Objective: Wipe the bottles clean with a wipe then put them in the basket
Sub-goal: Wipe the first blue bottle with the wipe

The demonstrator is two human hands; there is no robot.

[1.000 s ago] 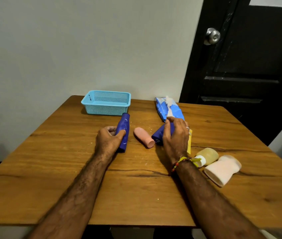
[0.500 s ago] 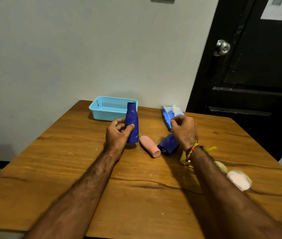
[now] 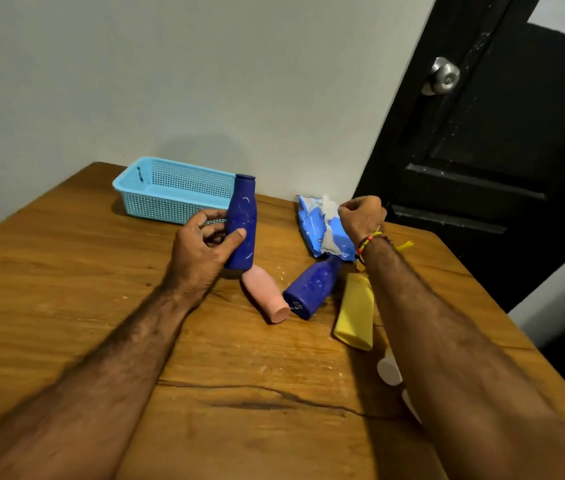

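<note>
Two hands busy | left hand point(image 3: 201, 242) grips blue bottle point(image 3: 241, 223) | right hand point(image 3: 360, 216) pinches wipe point(image 3: 329, 206)

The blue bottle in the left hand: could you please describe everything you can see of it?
The blue bottle is dark blue, plastic-looking, with a narrower neck and whitish smears on its side. It stands upright, its base at the wooden table, in front of the light-blue basket. The left hand grips its lower body, thumb in front.

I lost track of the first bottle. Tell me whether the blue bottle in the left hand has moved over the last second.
Yes. The blue bottle in the left hand has gone from lying on the table to upright, its top now overlapping the basket.
</note>
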